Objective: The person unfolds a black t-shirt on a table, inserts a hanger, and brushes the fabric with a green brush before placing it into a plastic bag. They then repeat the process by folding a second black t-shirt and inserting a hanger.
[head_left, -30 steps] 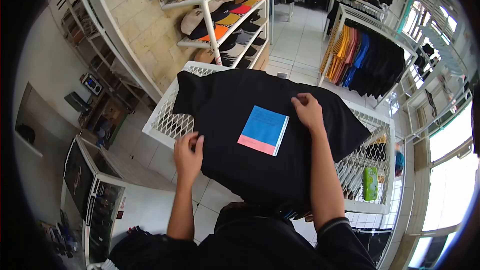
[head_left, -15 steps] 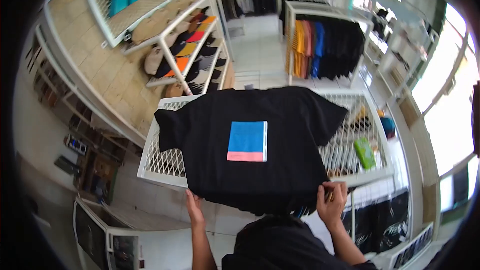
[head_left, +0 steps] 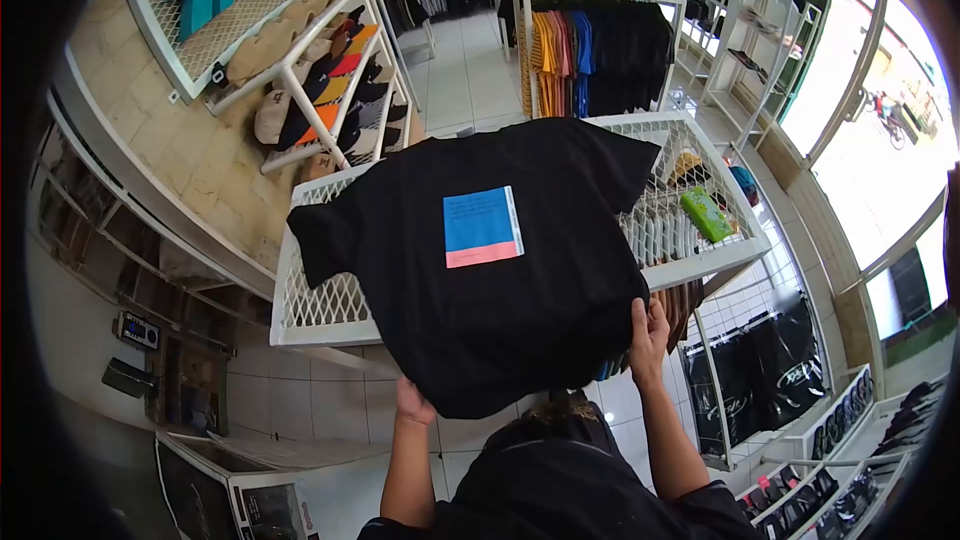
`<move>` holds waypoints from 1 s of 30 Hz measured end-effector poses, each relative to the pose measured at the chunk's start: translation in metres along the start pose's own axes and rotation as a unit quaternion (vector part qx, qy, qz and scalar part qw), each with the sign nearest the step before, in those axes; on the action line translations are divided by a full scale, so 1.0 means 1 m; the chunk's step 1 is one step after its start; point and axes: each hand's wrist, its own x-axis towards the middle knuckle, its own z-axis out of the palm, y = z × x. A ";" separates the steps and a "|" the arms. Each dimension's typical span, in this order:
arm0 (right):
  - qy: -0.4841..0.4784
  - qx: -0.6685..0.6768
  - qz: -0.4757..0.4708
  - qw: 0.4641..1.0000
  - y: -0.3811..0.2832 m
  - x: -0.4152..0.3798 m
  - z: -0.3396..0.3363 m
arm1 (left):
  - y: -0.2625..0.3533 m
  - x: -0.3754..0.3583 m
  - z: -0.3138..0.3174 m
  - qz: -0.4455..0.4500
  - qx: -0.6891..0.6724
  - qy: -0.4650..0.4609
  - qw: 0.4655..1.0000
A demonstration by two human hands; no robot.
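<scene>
A black T-shirt (head_left: 490, 325) lies spread across a white mesh-topped table (head_left: 325, 312), its sleeves out to both sides and its lower part hanging past the near edge. On its middle is a blue and pink rectangle (head_left: 480, 225) with small lettering. My left hand (head_left: 413, 403) grips the shirt's lower left corner, fingers partly hidden under the cloth. At the lower right edge, my right hand (head_left: 649, 335) pinches the fabric between thumb and fingers.
A green pack (head_left: 706, 214) rests on the table's right side. Behind stand a rack of hanging shirts (head_left: 600, 55) and white shelves of caps (head_left: 335, 90). Black bags (head_left: 755, 375) hang at lower right, near glass windows. Clothes hang under the table.
My view has shifted and turned slightly. My left hand, whose fingers showed at the hem before, now has them tucked under it. The shirt's lower left corner sits closer to me.
</scene>
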 end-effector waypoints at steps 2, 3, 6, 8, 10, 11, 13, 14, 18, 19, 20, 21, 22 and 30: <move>0.008 -0.020 -0.023 0.999 -0.013 -0.003 0.016 | 0.006 -0.012 0.018 -0.020 -0.003 -0.058 0.998; 0.012 -0.042 -0.046 0.998 -0.019 -0.003 0.022 | 0.007 -0.012 0.019 -0.019 -0.003 -0.060 0.998; 0.015 -0.021 -0.064 0.998 -0.017 0.001 0.026 | 0.017 -0.013 0.014 -0.013 -0.093 -0.110 0.989; 0.016 -0.024 -0.073 0.997 -0.014 0.003 0.024 | 0.021 -0.015 0.008 -0.007 -0.054 -0.097 0.994; 0.020 -0.023 -0.071 0.997 -0.015 0.002 0.021 | 0.030 -0.021 0.012 0.042 -0.025 -0.054 0.997; 0.029 0.001 -0.067 0.997 -0.011 0.004 0.019 | 0.033 -0.025 0.015 0.083 0.005 -0.009 0.996; 0.045 -0.016 -0.048 0.998 -0.008 0.003 0.010 | 0.048 -0.046 0.049 0.187 0.024 0.071 0.980; 0.042 -0.019 -0.048 0.998 -0.011 0.002 0.011 | 0.053 -0.055 0.057 0.284 0.046 0.154 0.945; 0.084 -0.046 -0.064 0.993 -0.019 -0.001 0.007 | 0.054 -0.069 0.048 0.355 0.148 0.214 0.898; 0.084 -0.010 -0.042 0.996 -0.017 0.000 0.004 | 0.056 -0.068 0.045 0.354 0.146 0.215 0.898; 0.071 -0.012 -0.044 0.996 -0.014 0.003 -0.002 | 0.059 -0.065 0.042 0.325 0.163 0.192 0.912; 0.073 -0.014 -0.045 0.996 -0.019 0.002 0.000 | 0.062 -0.065 0.039 0.294 0.180 0.168 0.924; 0.070 -0.068 -0.051 0.994 -0.029 0.003 0.005 | 0.067 -0.063 0.040 0.291 0.179 0.165 0.925; 0.009 -0.122 -0.044 0.992 -0.054 0.032 0.017 | 0.100 -0.047 0.067 0.201 0.167 0.035 0.965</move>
